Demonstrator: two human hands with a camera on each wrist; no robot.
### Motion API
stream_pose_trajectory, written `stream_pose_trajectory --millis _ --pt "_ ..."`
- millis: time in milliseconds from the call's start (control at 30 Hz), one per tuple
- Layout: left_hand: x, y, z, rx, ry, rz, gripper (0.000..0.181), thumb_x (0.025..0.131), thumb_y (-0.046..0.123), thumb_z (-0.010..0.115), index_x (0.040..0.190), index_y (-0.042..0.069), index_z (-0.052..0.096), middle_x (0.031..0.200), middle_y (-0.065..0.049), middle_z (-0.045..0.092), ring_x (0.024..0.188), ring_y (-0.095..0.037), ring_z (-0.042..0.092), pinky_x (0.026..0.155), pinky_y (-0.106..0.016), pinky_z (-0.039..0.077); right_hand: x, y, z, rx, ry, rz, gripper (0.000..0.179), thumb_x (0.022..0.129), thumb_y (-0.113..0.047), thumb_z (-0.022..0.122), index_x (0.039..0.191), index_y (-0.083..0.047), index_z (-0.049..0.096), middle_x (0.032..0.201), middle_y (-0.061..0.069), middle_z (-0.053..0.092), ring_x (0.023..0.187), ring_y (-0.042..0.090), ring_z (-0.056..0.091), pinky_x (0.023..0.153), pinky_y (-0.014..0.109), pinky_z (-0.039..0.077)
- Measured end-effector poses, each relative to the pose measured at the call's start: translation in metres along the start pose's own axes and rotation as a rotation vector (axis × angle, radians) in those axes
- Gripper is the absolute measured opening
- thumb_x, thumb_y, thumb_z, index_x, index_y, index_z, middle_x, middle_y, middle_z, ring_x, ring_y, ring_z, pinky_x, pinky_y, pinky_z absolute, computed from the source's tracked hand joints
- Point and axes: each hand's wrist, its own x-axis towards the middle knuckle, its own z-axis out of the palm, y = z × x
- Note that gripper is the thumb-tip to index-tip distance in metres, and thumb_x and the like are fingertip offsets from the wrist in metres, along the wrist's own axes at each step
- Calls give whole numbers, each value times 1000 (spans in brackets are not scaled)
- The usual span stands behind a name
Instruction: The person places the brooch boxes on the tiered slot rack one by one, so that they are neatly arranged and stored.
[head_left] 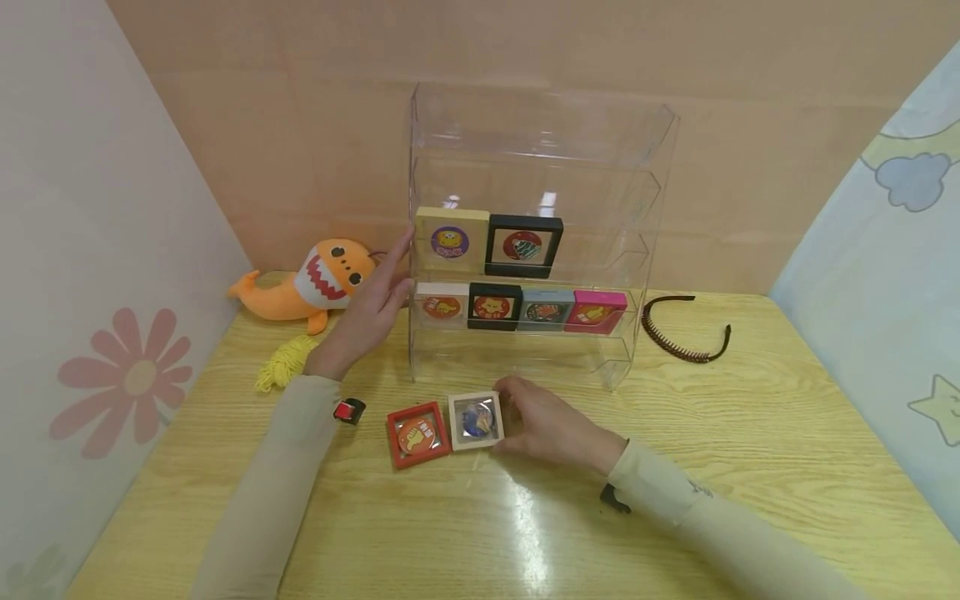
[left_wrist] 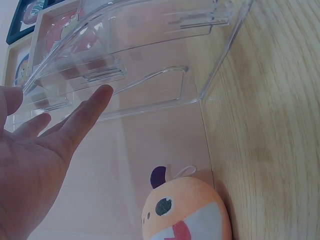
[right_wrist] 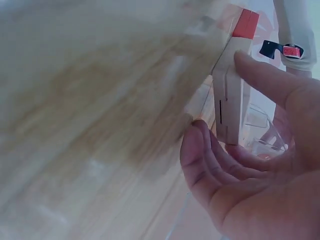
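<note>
A clear acrylic display rack (head_left: 525, 183) stands upright on the table. My left hand (head_left: 370, 310) lies along the rack's left side, fingers extended; the left wrist view shows the same hand (left_wrist: 45, 150) beside the transparent panel. On the table in front, my right hand (head_left: 553, 425) holds a cream square frame (head_left: 477, 421) with a blue round picture by its right-hand corners. In the right wrist view, thumb and fingers of this hand (right_wrist: 260, 165) span the frame's edge (right_wrist: 230, 95). A red frame (head_left: 417, 435) with a thumbs-up badge lies just left of it.
On one rack tier stand a yellow frame (head_left: 452, 242) and a black frame (head_left: 523, 247); several more, including a pink frame (head_left: 597, 312), fill the tier below. An orange plush shark (head_left: 300, 287) and yellow yarn (head_left: 285, 363) lie left, a dark headband (head_left: 678, 354) right.
</note>
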Motion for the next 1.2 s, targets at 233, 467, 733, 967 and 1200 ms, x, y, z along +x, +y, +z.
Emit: stream_pose_trajectory --millis 233,467,733,967,1200 --pt "-1 0 0 7 -1 -2 67 111 16 41 162 43 7 167 3 16 144 -33 35 109 -55 41 -8 -2 1 92 24 -39 73 71 0 87 130 -8 44 113 8 66 95 17 66 83 32 57" --pt "-1 -1 0 6 -6 -14 67 111 18 40 161 45 6 167 4 15 145 -35 34 106 -56 44 -13 -1 2 103 86 -113 63 74 5 85 120 -11 45 108 8 68 94 20 68 82 32 59" --pt "-1 0 0 15 -4 -14 67 111 18 40 162 45 6 167 5 14 145 -36 34 111 -57 39 -20 2 -3 104 162 -189 30 90 -6 76 111 -13 56 100 0 71 86 10 68 75 23 58" --pt "-1 1 0 12 -2 -16 67 111 17 41 162 45 7 167 5 15 145 -33 34 112 -55 37 -24 3 -6 96 256 -302 15 93 -10 75 103 -15 65 95 -4 72 82 5 65 71 25 58" --pt "0 1 0 18 1 -10 68 110 16 41 162 44 7 167 6 15 147 -32 30 116 -55 32 -26 4 -4 131 308 -357 14 92 -9 76 101 -15 68 93 -5 74 84 5 67 73 28 60"
